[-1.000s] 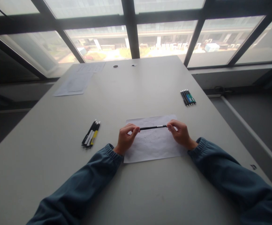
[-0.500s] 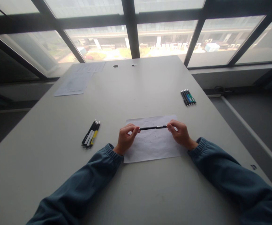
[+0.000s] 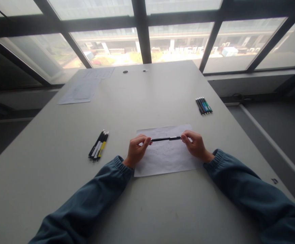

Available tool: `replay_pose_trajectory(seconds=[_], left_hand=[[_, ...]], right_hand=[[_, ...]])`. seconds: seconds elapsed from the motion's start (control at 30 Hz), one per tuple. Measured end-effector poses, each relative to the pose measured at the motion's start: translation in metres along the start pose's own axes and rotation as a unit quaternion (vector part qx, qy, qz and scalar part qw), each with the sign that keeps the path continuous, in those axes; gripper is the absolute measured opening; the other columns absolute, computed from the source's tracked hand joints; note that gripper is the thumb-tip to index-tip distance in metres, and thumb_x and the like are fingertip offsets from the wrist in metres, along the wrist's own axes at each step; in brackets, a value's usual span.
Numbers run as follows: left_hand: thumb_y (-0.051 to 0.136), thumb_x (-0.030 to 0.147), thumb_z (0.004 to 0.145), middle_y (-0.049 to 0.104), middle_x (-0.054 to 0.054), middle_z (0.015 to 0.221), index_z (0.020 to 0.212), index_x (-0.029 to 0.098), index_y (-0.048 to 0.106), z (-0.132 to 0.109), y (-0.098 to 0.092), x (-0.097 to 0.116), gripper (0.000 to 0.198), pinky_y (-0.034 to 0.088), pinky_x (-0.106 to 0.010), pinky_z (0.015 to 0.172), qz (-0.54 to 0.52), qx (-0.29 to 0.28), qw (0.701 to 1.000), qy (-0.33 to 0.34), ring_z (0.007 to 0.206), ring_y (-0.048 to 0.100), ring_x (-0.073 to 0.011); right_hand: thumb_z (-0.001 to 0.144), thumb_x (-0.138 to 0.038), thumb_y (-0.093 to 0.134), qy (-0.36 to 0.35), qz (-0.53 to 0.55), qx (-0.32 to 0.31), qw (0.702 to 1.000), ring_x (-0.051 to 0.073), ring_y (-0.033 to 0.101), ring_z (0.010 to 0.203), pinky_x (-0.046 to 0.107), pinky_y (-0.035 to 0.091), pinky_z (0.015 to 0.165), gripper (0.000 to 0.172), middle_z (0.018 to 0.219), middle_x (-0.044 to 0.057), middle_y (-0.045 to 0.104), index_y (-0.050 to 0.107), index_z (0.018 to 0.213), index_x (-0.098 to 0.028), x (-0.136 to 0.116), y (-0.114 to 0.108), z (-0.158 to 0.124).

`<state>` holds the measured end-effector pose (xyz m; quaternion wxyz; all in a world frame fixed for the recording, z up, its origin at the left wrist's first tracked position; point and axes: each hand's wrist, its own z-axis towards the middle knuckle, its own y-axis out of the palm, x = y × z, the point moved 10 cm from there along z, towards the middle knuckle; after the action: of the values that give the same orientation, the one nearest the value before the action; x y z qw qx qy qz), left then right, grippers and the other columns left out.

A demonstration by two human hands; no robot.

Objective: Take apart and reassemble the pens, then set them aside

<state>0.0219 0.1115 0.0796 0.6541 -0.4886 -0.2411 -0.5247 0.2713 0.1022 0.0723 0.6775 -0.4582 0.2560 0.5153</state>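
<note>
A black pen [image 3: 165, 139] with a small white label is held level between my two hands. My left hand [image 3: 137, 149] pinches one end with thumb and fingers. At the other end, near the white tip, my right hand [image 3: 195, 145] grips it the same way. Beneath them lies a sheet of white paper [image 3: 166, 162] with faint marks on it. To the left, a bunch of pens [image 3: 98, 145] with black, white and yellow parts rests on the table. A row of black, blue and green pens [image 3: 203, 106] lies farther off to the right.
Papers [image 3: 80, 89] lie at the back left of the white table [image 3: 147, 101]. Two round fittings sit near its far edge. A small dark scrap [image 3: 274, 181] is close to the right edge. Windows [image 3: 178, 40] stand beyond the table.
The pen seems to have turned slightly about its length, its white label now showing less. Both hands stay where they were.
</note>
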Motion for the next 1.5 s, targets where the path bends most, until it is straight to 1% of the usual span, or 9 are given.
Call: replay_pose_trajectory(seconds=[0.23, 0.5, 0.83, 1.0, 1.27, 1.5], left_hand=[[0.059, 0.036, 0.097, 0.068, -0.004, 0.069, 0.065, 0.016, 0.069, 0.0004, 0.0006, -0.0001, 0.039, 0.047, -0.028, 0.069, -0.009, -0.003, 1.0, -0.005, 0.066, 0.062, -0.0149], [0.057, 0.037, 0.098, 0.068, -0.003, 0.067, 0.064, 0.016, 0.069, -0.0006, 0.0016, -0.0023, 0.042, 0.047, -0.028, 0.069, -0.009, -0.007, 1.0, -0.006, 0.065, 0.062, -0.0147], [0.055, 0.039, 0.099, 0.067, -0.003, 0.065, 0.061, 0.016, 0.067, 0.0001, 0.0023, 0.001, 0.045, 0.047, -0.027, 0.066, -0.003, -0.009, 1.0, 0.0, 0.061, 0.06, -0.0138], [0.054, 0.039, 0.099, 0.066, -0.004, 0.065, 0.061, 0.016, 0.068, -0.0007, 0.0029, -0.0015, 0.046, 0.046, -0.027, 0.066, -0.007, -0.013, 1.0, -0.003, 0.062, 0.06, -0.014], [0.052, 0.046, 0.099, 0.066, -0.004, 0.063, 0.06, 0.016, 0.067, -0.0008, 0.0039, -0.0001, 0.052, 0.046, -0.028, 0.065, -0.013, -0.016, 1.0, 0.003, 0.061, 0.06, -0.0144], [0.051, 0.047, 0.1, 0.065, -0.004, 0.062, 0.059, 0.016, 0.066, -0.0013, 0.0043, -0.0039, 0.053, 0.045, -0.027, 0.064, -0.01, -0.017, 1.0, -0.004, 0.06, 0.06, -0.0139]], right_hand=[[0.099, -0.035, 0.054, 0.003, -0.001, -0.006, 1.0, 0.015, 0.052, 0.063, 0.03, 0.042, 0.066, 0.031, 0.068, 0.0, 0.056, 0.057, 0.072, -0.02, 0.0038, 0.0016, -0.0012], [0.1, -0.032, 0.052, -0.003, -0.001, -0.005, 1.0, 0.014, 0.053, 0.062, 0.029, 0.042, 0.065, 0.032, 0.067, 0.0, 0.056, 0.056, 0.071, -0.02, -0.0001, 0.0007, -0.0002], [0.1, -0.035, 0.05, 0.005, -0.005, -0.006, 1.0, 0.015, 0.053, 0.061, 0.03, 0.042, 0.065, 0.035, 0.066, 0.0, 0.056, 0.056, 0.069, -0.02, 0.0016, 0.002, -0.0002], [0.101, -0.037, 0.049, 0.008, -0.013, -0.007, 1.0, 0.014, 0.051, 0.06, 0.03, 0.041, 0.064, 0.037, 0.064, 0.0, 0.055, 0.056, 0.069, -0.02, 0.0025, 0.0018, -0.0006], [0.101, -0.039, 0.048, 0.009, -0.017, -0.008, 1.0, 0.014, 0.05, 0.06, 0.03, 0.04, 0.064, 0.039, 0.064, 0.0, 0.054, 0.054, 0.067, -0.02, 0.0053, 0.0025, -0.001], [0.101, -0.039, 0.048, 0.007, -0.019, -0.011, 1.0, 0.014, 0.05, 0.059, 0.03, 0.039, 0.064, 0.04, 0.063, 0.0, 0.053, 0.054, 0.067, -0.02, 0.0051, 0.0033, -0.0013]])
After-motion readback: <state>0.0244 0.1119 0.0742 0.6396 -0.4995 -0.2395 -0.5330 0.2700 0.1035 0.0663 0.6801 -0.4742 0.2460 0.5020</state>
